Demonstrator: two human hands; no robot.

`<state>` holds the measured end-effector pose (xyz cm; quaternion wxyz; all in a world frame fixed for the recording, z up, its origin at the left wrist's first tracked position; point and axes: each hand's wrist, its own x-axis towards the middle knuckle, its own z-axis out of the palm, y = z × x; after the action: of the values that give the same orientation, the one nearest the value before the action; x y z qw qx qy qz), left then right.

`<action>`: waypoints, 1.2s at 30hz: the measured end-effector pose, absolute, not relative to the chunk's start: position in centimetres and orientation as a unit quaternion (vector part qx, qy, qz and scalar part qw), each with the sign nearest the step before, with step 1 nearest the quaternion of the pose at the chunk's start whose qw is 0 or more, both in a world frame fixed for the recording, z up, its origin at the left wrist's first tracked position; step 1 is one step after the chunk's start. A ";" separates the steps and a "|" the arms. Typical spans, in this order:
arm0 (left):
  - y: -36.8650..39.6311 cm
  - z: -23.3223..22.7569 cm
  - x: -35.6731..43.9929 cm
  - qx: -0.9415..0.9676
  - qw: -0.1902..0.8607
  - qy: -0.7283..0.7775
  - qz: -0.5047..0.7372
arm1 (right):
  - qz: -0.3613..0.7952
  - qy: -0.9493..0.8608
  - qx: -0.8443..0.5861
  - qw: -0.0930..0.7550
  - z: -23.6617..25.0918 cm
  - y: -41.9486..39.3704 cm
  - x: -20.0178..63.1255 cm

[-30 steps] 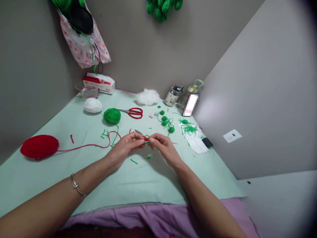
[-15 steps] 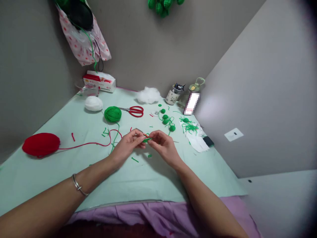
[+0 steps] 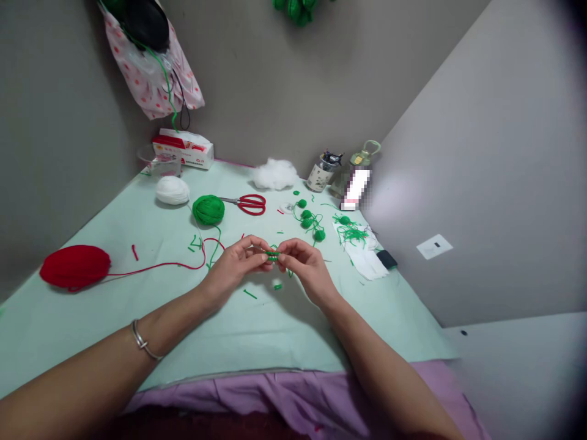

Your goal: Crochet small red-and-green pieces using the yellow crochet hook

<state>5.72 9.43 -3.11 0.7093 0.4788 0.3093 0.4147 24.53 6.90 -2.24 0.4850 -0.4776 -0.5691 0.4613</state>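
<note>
Hands (image 3: pixel 275 260) pinching green yarn piece (image 3: pixel 273 254), jar (image 3: pixel 321 174) holding dark clips, table (image 3: pixel 114 318)

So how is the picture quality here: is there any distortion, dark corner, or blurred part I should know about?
In the head view the wide lens bends the table edges and stretches the forearms; the right corners go dark; a pixelated patch hides something beside the bottle; lighting is soft, with faint shadows under the left hand and right hand; the green piece between them is too small to resolve.
</note>
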 end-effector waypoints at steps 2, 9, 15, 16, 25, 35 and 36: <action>9.4 -2.9 5.6 0.465 0.722 0.308 0.409 | 0.432 -0.578 -0.481 0.498 -2.3 6.7 24.4; 9.5 -3.1 5.5 0.459 0.725 0.311 0.409 | 0.299 -0.667 -0.477 0.489 -2.5 6.3 24.5; 9.7 -3.6 5.5 0.483 0.737 0.319 0.349 | 0.127 -0.740 -0.499 0.433 -3.2 7.3 26.2; 9.6 -3.5 5.6 0.486 0.745 0.315 0.332 | 0.113 -0.743 -0.503 0.426 -3.3 7.4 26.4; 8.9 -2.9 5.8 0.433 0.793 0.288 0.318 | 0.106 -0.752 -0.546 0.353 -4.3 9.1 28.8; 10.2 -2.5 4.8 0.337 0.794 0.264 0.431 | 0.171 -0.705 -0.577 0.375 -4.2 9.8 29.5; 10.3 -2.3 4.7 0.332 0.792 0.267 0.438 | 0.175 -0.692 -0.583 0.390 -4.0 9.9 29.7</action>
<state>4.67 10.27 -2.33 0.7918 0.3315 0.2675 0.4377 29.71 9.86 -4.05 0.3896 -0.5825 -0.6916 0.1750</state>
